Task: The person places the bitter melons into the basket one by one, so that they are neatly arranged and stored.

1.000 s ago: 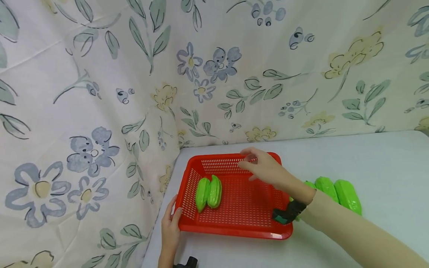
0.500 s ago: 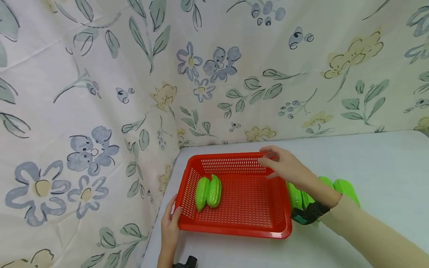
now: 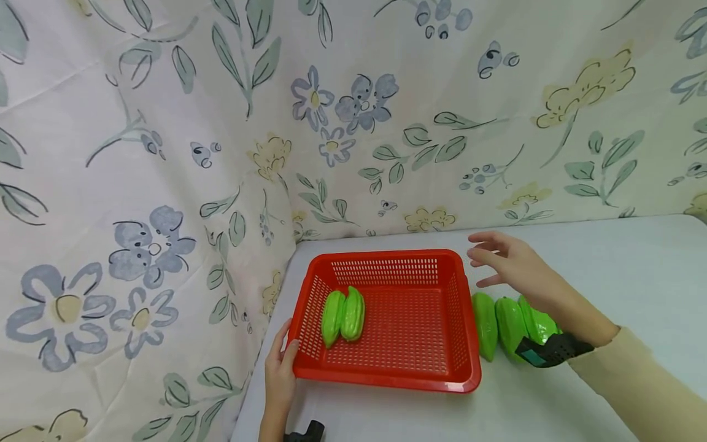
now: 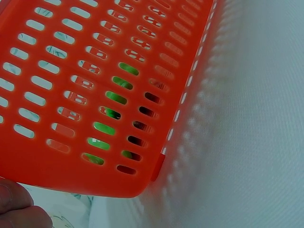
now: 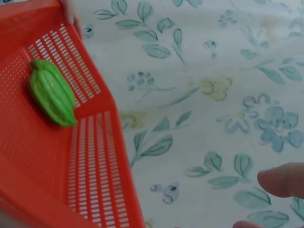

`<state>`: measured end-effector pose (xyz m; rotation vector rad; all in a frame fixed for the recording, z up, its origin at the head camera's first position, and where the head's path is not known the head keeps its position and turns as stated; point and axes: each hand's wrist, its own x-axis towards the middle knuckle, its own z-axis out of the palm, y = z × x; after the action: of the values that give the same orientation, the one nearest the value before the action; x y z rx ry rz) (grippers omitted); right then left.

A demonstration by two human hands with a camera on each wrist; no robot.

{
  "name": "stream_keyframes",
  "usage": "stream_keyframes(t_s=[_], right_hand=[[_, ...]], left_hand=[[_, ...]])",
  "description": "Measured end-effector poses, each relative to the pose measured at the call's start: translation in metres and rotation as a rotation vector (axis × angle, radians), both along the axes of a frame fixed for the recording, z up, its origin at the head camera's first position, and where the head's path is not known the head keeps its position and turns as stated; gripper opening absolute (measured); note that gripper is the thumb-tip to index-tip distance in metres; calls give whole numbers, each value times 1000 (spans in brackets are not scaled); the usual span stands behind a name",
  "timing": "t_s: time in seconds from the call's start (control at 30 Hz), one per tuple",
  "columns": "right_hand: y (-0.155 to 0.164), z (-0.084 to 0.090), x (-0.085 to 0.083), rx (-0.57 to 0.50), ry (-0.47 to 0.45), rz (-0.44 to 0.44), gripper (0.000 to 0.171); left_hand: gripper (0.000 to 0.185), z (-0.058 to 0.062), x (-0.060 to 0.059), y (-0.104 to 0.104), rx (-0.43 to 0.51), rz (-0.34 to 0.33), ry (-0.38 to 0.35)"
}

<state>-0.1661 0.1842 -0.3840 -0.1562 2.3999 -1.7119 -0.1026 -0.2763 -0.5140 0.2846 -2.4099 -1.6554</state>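
A red perforated basket (image 3: 464, 319) sits on the white table, with one green ridged fruit (image 3: 343, 317) lying in its left half; the same fruit (image 5: 52, 91) shows in the right wrist view. My left hand (image 3: 280, 373) rests against the basket's near left corner, thumb on the rim. My right hand (image 3: 505, 258) hovers open, fingers spread, just right of the basket's far right corner, holding nothing. Below that wrist, several green fruits (image 3: 497, 324) lie on the table beside the basket's right wall. In the left wrist view the basket wall (image 4: 85, 95) fills the frame.
Floral cloth (image 3: 166, 153) hangs as a backdrop on the left and behind the table. White tabletop (image 3: 635, 264) stretches to the right of the fruits. A dark wrist strap (image 3: 552, 351) sits on my right forearm.
My right hand has drawn back from over the basket's far side to the right, past its rim, to above the table. The left hand and basket stayed put.
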Motion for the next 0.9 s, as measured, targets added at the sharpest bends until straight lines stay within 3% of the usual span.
stream_keyframes(t_s=[0.5, 0.9], right_hand=[[75, -10, 9, 72, 25, -65, 60], [135, -15, 19, 135, 67, -202, 23]], left_hand=[[48, -1, -1, -1, -8, -6, 10], [47, 1, 0, 0, -3, -9, 14]])
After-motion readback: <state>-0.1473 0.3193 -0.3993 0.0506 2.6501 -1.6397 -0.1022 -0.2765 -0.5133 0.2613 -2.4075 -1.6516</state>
